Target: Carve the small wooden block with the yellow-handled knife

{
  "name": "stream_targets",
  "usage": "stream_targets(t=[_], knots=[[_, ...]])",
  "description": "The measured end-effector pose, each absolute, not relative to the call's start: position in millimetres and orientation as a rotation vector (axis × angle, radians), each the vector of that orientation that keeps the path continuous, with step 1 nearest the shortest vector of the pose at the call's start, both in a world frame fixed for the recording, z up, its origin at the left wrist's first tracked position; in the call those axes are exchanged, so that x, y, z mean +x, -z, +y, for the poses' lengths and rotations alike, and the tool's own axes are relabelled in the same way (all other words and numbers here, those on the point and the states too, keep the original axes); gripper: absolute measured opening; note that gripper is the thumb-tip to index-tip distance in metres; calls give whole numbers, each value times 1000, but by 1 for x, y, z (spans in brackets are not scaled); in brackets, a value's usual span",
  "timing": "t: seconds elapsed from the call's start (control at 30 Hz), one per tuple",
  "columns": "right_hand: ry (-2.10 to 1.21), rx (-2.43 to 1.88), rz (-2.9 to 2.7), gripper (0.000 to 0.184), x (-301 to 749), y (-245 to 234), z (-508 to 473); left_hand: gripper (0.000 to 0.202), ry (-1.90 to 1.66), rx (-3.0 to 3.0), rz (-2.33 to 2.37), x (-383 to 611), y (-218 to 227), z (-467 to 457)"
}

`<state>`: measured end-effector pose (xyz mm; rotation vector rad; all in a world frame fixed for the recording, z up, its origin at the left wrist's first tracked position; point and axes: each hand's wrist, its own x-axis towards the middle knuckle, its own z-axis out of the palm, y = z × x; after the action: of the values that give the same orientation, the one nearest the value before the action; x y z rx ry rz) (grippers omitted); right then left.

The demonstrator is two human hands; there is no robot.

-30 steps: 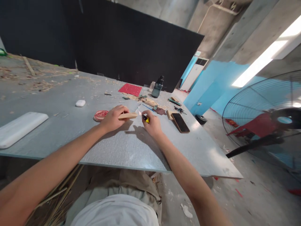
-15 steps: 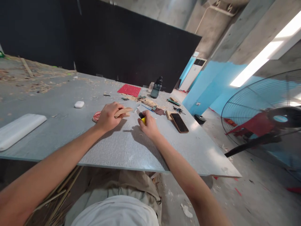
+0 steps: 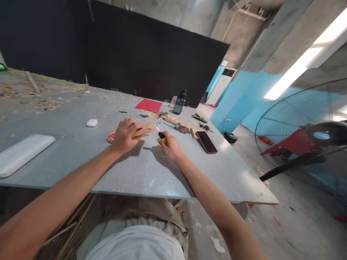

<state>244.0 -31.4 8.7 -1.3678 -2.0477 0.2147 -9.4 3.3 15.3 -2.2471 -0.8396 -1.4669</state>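
My left hand (image 3: 126, 135) is closed around a pale piece of wood (image 3: 146, 129), whose free end points to the right above the table. In my right hand (image 3: 172, 147) is a yellow and black utility knife (image 3: 162, 137), its blade extended up and to the left near the end of the wood. The blade and the wood look slightly apart. Partly behind my left wrist lies a round red and white item (image 3: 111, 136). Wood shavings and scraps (image 3: 171, 119) are spread just beyond both hands.
On the grey table (image 3: 130, 177) are a phone (image 3: 206, 142), a dark bottle (image 3: 179, 103), a red sheet (image 3: 149, 105), a small white case (image 3: 92, 123) and a long white block (image 3: 27, 153). A large fan (image 3: 306, 141) stands to the right of the table.
The wood in my left hand has turned, so a broader face of it shows. My right hand with the knife has shifted slightly left, and the blade is angled differently.
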Motion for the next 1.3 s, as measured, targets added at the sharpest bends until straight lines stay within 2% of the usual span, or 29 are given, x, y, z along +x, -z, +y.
stream_targets(t=[0.47,0.77,1.3], knots=[[-245,-1318,-2031,27,242,-11,-36,21,1488,-2337,-1020,-6,-6,8],[-409,-1173,-2033,34,232,-13,-45,21,1552,-2432,-915,-3,-13,0],[-436,-1068,-2061,39,232,-12,-46,22,1547,-2459,-780,-3,-14,-6]])
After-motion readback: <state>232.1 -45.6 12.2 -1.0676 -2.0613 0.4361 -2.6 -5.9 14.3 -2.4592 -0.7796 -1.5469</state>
